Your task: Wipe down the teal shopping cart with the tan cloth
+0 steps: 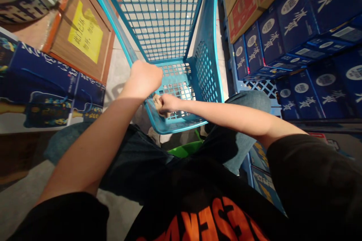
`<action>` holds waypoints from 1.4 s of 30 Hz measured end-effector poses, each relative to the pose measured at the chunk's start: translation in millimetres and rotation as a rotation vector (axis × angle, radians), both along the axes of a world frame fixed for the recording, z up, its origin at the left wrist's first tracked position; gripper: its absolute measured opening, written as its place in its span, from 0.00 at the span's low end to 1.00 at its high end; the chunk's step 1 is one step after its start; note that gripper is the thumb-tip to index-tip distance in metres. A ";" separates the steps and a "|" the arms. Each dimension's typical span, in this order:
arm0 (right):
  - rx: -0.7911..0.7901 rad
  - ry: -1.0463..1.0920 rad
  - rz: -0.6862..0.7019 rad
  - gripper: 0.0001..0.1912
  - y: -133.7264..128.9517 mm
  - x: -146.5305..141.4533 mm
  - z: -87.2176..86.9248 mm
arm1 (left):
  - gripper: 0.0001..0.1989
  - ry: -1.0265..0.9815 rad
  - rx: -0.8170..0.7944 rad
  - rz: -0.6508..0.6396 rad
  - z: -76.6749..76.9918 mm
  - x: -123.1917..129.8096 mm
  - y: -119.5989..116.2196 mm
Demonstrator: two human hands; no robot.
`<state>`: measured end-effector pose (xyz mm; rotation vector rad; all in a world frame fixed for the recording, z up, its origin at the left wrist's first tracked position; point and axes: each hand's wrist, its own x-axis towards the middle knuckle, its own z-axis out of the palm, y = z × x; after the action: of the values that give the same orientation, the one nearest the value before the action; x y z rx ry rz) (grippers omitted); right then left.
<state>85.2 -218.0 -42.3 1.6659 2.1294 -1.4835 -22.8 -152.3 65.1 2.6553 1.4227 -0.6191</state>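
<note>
A blue plastic shopping cart (169,26) with a mesh basket stretches away from me, seen from above. My left hand (145,79) is closed around the left rail of the cart, near its corner. My right hand (167,104) reaches across in a fist above the near end of the basket. A small tan object (156,101) shows at its fingers, but I cannot tell if the hand grips it or if it rests in the basket.
Stacked blue printed cartons (296,37) on a blue pallet (261,86) line the right side, with brown cartons (246,7) behind them. More blue boxes (48,83) stand left, beside a wooden panel (82,34) bearing a yellow notice. A green object (185,149) lies below the cart.
</note>
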 end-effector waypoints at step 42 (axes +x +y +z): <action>-0.266 0.087 0.221 0.13 -18.0 -6.1 6.0 | 0.27 -0.037 -0.034 -0.034 6.7 -9.9 -14.5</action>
<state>79.1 -236.0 -36.3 1.2570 1.9725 -1.7066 -32.7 -166.7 71.8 2.6552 1.3480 -0.5891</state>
